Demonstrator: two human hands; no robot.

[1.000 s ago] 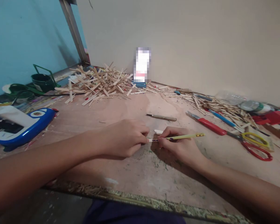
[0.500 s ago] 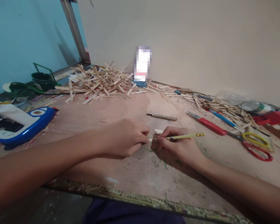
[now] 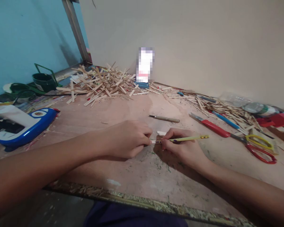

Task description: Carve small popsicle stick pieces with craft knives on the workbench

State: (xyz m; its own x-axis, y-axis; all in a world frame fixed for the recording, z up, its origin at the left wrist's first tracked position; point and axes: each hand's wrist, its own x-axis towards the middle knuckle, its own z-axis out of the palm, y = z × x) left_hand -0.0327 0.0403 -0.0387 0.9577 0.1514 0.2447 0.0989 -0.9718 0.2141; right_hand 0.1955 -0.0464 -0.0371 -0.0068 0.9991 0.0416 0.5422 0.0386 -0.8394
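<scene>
My right hand [image 3: 178, 142] is closed around a yellow pencil [image 3: 186, 138], whose gold end points right. The pencil's tip meets a small pale wooden stick [image 3: 154, 142] low over the tabletop. My left hand [image 3: 136, 140] pinches the other end of that stick, its fingers curled so that most of the stick is hidden. Just above my right fingers, another pale stick [image 3: 161, 133] lies partly covered. A wooden-handled carving tool [image 3: 165, 119] rests on the table beyond both hands.
Red-handled scissors [image 3: 260, 148] and a red-handled blade tool [image 3: 213, 126] lie at the right. A heap of wooden sticks [image 3: 109, 80] sits at the back, near a lit, blurred phone [image 3: 145, 64]. A blue and white device [image 3: 26, 127] stands left. The table's front edge [image 3: 132, 200] is rough.
Almost nothing differs. My right hand and the pencil have shifted very slightly to the right; my left hand holds its place.
</scene>
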